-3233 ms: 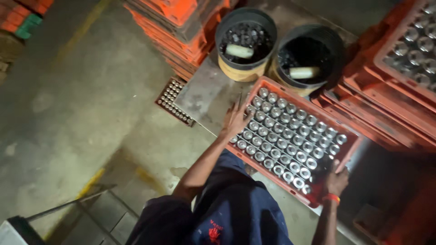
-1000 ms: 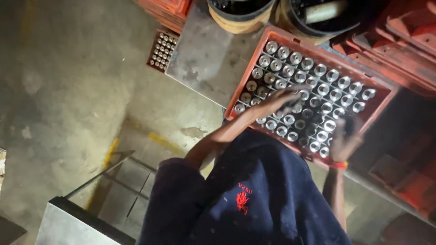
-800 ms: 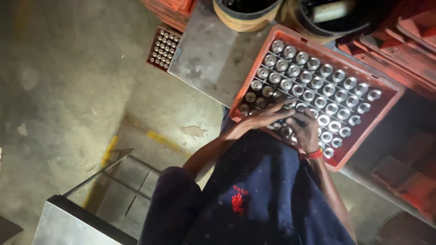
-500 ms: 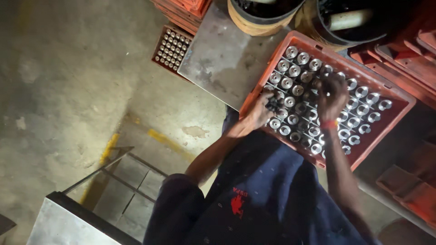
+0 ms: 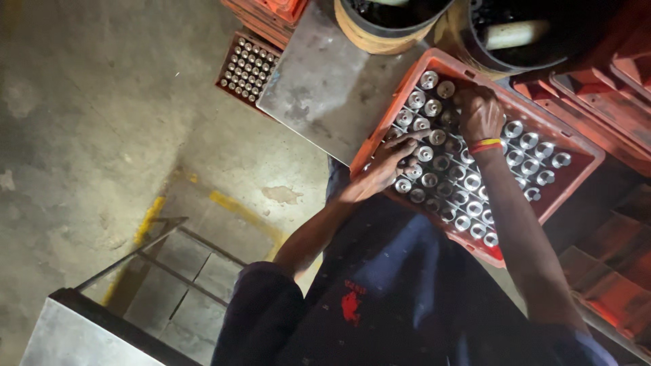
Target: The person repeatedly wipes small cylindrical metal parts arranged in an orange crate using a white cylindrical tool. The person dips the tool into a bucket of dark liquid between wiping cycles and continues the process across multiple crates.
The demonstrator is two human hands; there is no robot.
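While both hands work inside orange crate [image 5: 576, 146], left hand [image 5: 386, 166] fingers spread over metal cylinders [image 5: 468, 196] near front edge, right hand [image 5: 480, 112] curled on cylinders at back; firm grasp, cannot tell. I'd keep pieces upright, seat row by row.

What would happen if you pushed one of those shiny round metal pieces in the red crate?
The shiny round metal pieces would probably hardly budge, since they sit packed in tight rows inside the red plastic crate. Being solid-looking metal, one likely feels heavy for its size. Lifted out, its round shape might let it roll.
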